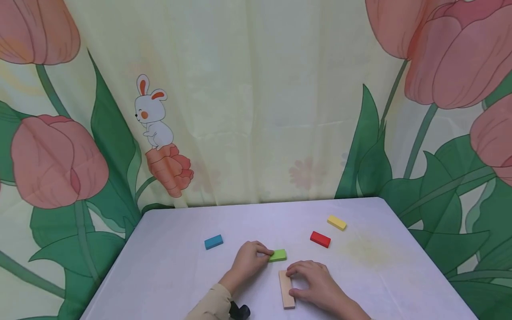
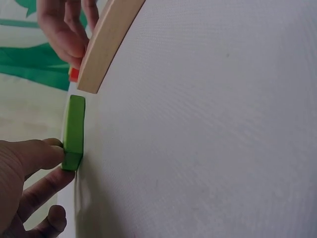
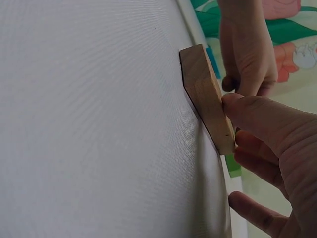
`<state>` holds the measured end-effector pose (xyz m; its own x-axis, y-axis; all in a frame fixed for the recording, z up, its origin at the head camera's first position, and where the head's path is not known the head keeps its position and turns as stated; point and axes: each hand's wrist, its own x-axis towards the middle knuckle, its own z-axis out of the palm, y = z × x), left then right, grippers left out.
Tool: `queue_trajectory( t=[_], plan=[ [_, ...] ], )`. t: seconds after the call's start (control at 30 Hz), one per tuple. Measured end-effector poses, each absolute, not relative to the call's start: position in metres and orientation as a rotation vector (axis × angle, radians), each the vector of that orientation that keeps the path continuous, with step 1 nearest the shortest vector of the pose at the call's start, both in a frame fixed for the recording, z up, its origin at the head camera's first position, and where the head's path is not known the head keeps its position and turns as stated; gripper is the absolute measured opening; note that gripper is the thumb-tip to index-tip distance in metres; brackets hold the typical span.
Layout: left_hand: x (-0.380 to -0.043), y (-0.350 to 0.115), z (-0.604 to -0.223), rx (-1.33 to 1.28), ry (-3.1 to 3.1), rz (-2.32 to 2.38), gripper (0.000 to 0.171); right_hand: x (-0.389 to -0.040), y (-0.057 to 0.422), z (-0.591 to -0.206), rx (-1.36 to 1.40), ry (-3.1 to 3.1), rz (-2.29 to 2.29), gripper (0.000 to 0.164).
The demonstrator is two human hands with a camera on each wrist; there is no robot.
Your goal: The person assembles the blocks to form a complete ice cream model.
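In the head view, my left hand (image 1: 250, 259) pinches the left end of a green block (image 1: 278, 255) lying on the white tabletop. The left wrist view shows the thumb and a fingertip at the near end of that block. To its lower right, a longer plain wooden block (image 1: 286, 290) lies flat, pointing roughly toward me. My right hand (image 1: 316, 284) holds this wooden block from its right side, thumb on the long side and index finger by the far end. From the right wrist view, its thumb rests against the wood and the other fingers curve beyond.
A blue block (image 1: 214, 242) lies left of the hands. Toward the back right are a red block (image 1: 320, 239) and a yellow block (image 1: 337, 222). The white-covered table (image 1: 168, 266) ends at a curtain (image 1: 256, 111) printed with tulips and a rabbit.
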<state>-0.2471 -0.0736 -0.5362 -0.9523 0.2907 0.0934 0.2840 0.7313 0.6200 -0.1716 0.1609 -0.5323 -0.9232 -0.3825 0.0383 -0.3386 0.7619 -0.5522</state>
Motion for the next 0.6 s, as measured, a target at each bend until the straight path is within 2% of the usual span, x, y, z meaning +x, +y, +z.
queue_trajectory(
  t=[0.2,0.37,0.6],
  plan=[
    [-0.247,-0.069,-0.539,0.511,2.9,1.052,0.015,-0.171,0.162,-0.531,-0.568,2.868,-0.886,0.033],
    [-0.242,-0.072,-0.538,0.441,2.826,1.243,0.019,-0.176,0.162,-0.536,-0.541,2.91,-0.983,0.024],
    [-0.238,-0.073,-0.532,0.169,2.776,1.354,0.023,-0.191,0.155,-0.535,-0.215,2.905,-1.324,0.013]
  ],
)
